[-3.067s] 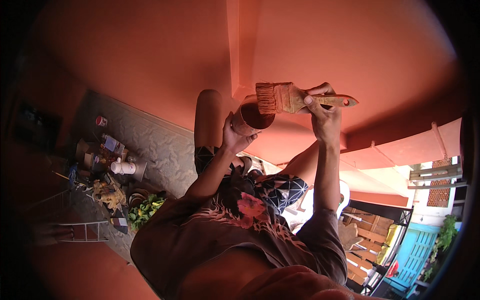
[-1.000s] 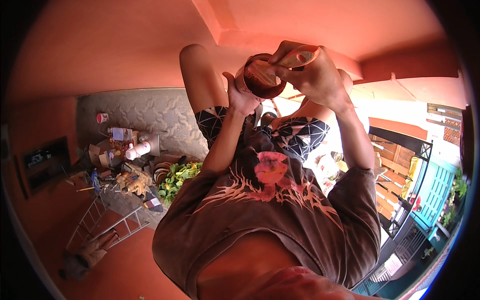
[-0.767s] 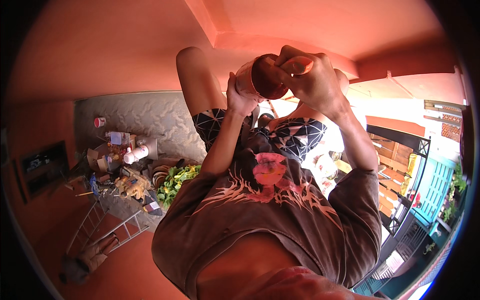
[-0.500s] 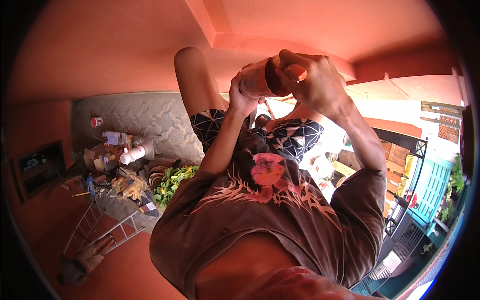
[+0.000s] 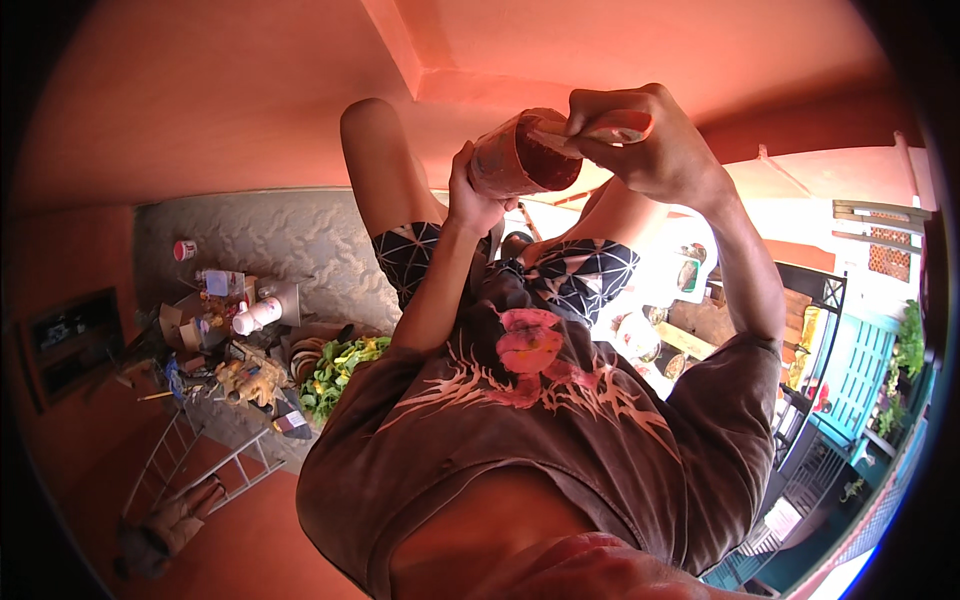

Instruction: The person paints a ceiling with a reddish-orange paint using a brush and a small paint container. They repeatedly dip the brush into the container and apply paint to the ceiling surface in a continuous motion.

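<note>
My left hand (image 5: 470,205) is wrapped round a paint-smeared can (image 5: 497,163), held up in front of my knees and tilted so its mouth faces right. Dark red paint coats the inside. My right hand (image 5: 655,150) grips a paintbrush (image 5: 622,126) by its orange-stained handle. The brush's head end reaches in at the can's rim, and its bristles are hard to make out there.
An orange wall (image 5: 250,100) stands close ahead of my knees. To the left are a white bottle (image 5: 258,316), a small red-and-white tub (image 5: 184,250), leafy greens (image 5: 340,372) and a metal ladder (image 5: 235,470), with another person (image 5: 165,530) beside it. A turquoise bench (image 5: 862,375) is on the right.
My right hand has risen and shifted right, drawing the brush partly out of the can, so more of its handle shows. The can's mouth has turned more into view.
</note>
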Tool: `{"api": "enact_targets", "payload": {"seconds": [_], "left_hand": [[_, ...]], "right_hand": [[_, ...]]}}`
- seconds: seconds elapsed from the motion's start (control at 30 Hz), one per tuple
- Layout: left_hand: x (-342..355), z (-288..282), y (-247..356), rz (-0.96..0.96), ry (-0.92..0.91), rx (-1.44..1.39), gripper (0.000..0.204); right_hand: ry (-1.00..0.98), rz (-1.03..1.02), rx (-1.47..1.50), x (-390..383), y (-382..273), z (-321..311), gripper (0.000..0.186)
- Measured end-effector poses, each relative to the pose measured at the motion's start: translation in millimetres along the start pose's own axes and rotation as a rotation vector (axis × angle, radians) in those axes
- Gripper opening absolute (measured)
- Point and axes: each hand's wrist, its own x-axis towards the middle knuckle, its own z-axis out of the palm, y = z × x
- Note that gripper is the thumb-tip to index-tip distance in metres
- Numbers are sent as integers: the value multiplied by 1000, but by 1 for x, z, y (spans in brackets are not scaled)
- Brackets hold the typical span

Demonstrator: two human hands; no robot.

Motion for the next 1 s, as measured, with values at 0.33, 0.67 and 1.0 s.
{"api": "enact_targets", "payload": {"seconds": [0.33, 0.67, 1.0], "left_hand": [[-2, 21, 1, -18, 135, 36, 57], [-5, 19, 4, 40, 78, 201, 55], [-5, 12, 10, -3, 50, 41, 57]], "right_hand": [[-349, -180, -22, 15, 20, -3, 10], [-610, -121, -297, 30, -21, -17, 12], [-164, -68, 357, 10, 6, -46, 5]]}}
